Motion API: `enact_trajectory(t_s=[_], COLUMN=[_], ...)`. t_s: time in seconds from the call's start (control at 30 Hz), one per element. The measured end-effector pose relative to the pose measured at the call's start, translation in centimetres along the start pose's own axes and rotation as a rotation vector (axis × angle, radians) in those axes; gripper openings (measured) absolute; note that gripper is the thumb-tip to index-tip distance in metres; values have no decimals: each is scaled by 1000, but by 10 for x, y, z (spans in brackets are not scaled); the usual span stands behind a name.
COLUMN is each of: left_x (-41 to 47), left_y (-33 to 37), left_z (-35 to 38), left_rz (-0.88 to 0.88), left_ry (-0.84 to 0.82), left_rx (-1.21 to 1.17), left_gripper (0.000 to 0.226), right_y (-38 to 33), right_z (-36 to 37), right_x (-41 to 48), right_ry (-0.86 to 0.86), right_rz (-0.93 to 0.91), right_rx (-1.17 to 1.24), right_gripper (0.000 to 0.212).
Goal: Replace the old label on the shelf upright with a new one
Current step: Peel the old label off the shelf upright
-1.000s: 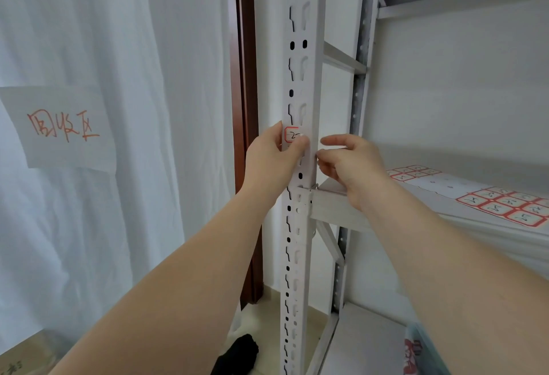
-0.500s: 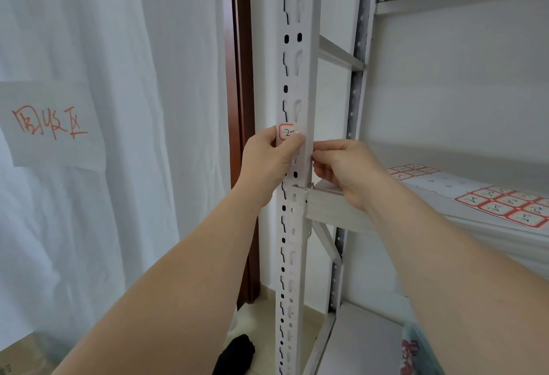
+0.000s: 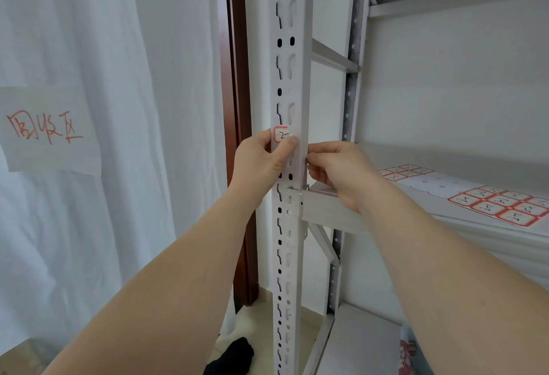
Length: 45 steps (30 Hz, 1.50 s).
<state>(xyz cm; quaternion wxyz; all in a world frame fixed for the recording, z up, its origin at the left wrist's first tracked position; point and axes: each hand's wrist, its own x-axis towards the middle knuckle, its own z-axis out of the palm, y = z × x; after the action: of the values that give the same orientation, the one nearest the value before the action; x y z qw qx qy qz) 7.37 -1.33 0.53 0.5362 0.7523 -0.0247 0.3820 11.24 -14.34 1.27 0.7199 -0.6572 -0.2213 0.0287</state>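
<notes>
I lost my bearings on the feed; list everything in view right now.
shelf upright: one, white, slotted, centre
label: one, white with red border, on the upright's front
label sheet: at least one, red-bordered labels, on the shelf, right
curtain: one, white, left
paper sign: one, white with red writing, on the curtain
door frame: one, brown, behind the upright
black item: one, on the floor, unidentifiable
left hand: grips the upright, thumb on the label
right hand: fingers curled at the upright's right edge; pinch hidden

White curtain (image 3: 124, 48), red-lettered paper sign (image 3: 50, 132), brown door frame (image 3: 237, 83), pale floor (image 3: 310, 319)
</notes>
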Motion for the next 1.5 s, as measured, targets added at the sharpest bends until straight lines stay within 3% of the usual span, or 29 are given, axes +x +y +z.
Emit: enact_trajectory(t_s=[0.5, 1.0, 1.27, 1.5], left_x=[5, 4, 5, 1], left_y=[-4, -7, -6, -1], left_z=[4, 0, -2, -2], left_rz=[164, 187, 275, 198], left_ry=[68, 33, 54, 0], left_rx=[236, 254, 359, 298], left_gripper=[26, 17, 33, 28], right_y=[2, 2, 2, 2], right_z=[0, -1, 0, 0], right_x=[2, 3, 3, 2], right_ry=[14, 2, 10, 2], right_rz=[-6, -12, -15, -25], right_rx=[-5, -33, -34, -49], right_gripper=[27, 28, 28, 31])
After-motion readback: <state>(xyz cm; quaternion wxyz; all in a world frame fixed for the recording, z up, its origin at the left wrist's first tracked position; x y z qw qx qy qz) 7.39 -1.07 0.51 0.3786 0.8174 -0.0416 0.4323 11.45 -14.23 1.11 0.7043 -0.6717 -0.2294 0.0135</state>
